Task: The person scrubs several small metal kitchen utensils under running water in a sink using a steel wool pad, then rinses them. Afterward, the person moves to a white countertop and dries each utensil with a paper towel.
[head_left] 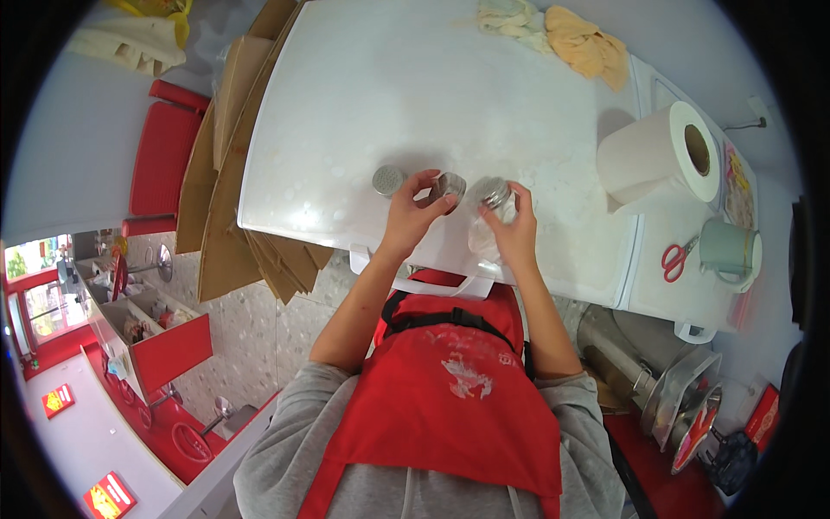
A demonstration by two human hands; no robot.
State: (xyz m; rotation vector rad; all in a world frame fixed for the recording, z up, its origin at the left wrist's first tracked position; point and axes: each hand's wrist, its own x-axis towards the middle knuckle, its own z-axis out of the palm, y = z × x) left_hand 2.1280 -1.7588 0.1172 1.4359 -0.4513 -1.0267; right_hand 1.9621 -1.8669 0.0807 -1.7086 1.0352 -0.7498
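Observation:
Over the front part of a white freezer-like surface [363,104], my left hand [415,207] grips a small clear jar [449,188], tilted between thumb and fingers, with dark reddish matter showing in it. To its right, my right hand [512,220] holds a shaker with a metal lid [493,192] by thumb and fingers. Crumpled clear plastic [483,239] hangs or lies just below that shaker; whether my hand holds it too, I cannot tell. Left of my left hand a shaker with a perforated grey lid [389,180] stands upright on the surface.
A large paper roll [655,156] lies at the right, with red-handled scissors [677,261] and a grey-green pitcher [726,254] nearer me. Cloths [583,45] lie at the far edge. Flattened cardboard [227,214] leans along the left side. An open red-fronted drawer [172,357] is lower left.

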